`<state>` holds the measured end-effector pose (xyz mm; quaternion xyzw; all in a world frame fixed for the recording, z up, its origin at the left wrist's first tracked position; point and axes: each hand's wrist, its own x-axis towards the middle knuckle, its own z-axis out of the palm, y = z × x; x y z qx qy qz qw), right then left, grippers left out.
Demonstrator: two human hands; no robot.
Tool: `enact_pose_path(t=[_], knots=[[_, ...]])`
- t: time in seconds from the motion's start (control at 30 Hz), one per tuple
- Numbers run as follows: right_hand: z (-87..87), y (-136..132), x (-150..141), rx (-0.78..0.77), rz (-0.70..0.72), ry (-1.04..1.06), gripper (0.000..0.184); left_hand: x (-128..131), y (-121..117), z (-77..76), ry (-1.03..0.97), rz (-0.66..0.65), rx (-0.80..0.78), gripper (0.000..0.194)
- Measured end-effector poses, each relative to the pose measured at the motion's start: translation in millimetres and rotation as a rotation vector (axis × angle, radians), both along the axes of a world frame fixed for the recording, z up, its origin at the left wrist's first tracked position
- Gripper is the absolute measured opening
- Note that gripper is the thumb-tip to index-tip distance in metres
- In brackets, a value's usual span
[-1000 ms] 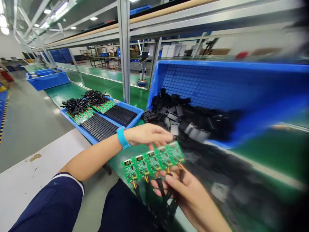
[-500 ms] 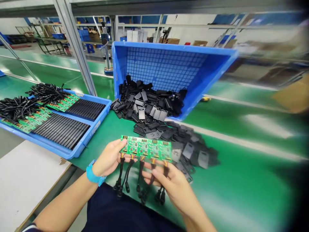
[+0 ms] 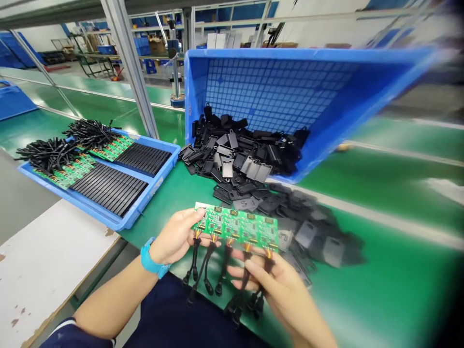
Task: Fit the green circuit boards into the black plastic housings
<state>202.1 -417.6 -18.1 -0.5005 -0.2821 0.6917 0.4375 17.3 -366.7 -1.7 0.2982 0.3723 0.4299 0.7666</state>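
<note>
A strip of joined green circuit boards (image 3: 237,226) is held up in front of me, its small digit displays along the top edge. Short black cables (image 3: 208,263) with plugs hang from its lower edge on coloured wires. My left hand (image 3: 177,237) pinches the strip's left end, thumb on the front face. At the right end, my right hand (image 3: 277,278) grips the strip from below, its fingers among the cables and its thumb over one of them. Just beyond the strip, loose black plastic covers (image 3: 250,186) lie heaped on the green bench.
A blue crate (image 3: 308,92) lies tipped on its side, black covers spilling out. To the left, a blue tray (image 3: 132,217) holds rows of black bars, green boards and bundled cables. A metal post (image 3: 128,67) rises behind it. A white board (image 3: 47,261) lies at lower left.
My left hand has moved from above the strip to its left end and taken hold there. The strip is now level, facing me. My view has swung right, then slightly back left.
</note>
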Motion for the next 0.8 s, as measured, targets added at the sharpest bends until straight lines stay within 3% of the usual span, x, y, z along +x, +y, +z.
enact_pose_path(t=[0.3, 0.47, 0.57, 0.67, 0.73, 0.8], knots=[[-9.0, 4, 0, -0.051, 0.015, -0.006, 0.034, -2, 0, -2.4, -0.044, -0.002, 0.018, 0.029], [-27.5, 9, 5, 0.06, 0.059, -0.107, 0.032, -3, 0, -6.5, -0.017, -0.009, 0.018, 0.032], [-30.5, 15, 9, 0.247, -0.12, -0.414, 0.043, -3, 1, -8.1, 0.001, 0.003, 0.009, 0.034], [-18.6, 22, 5, 0.603, -0.354, -0.894, 0.04, -2, 1, -10.0, 0.008, 0.02, 0.005, 0.032], [-6.9, 27, -6, 0.913, -0.357, -1.081, 0.029, -1, 0, -11.5, 0.003, 0.022, 0.017, 0.03], [2.1, 34, -22, 1.14, -0.25, -1.125, 0.024, 0, -1, -12.8, -0.011, 0.015, 0.034, 0.03]])
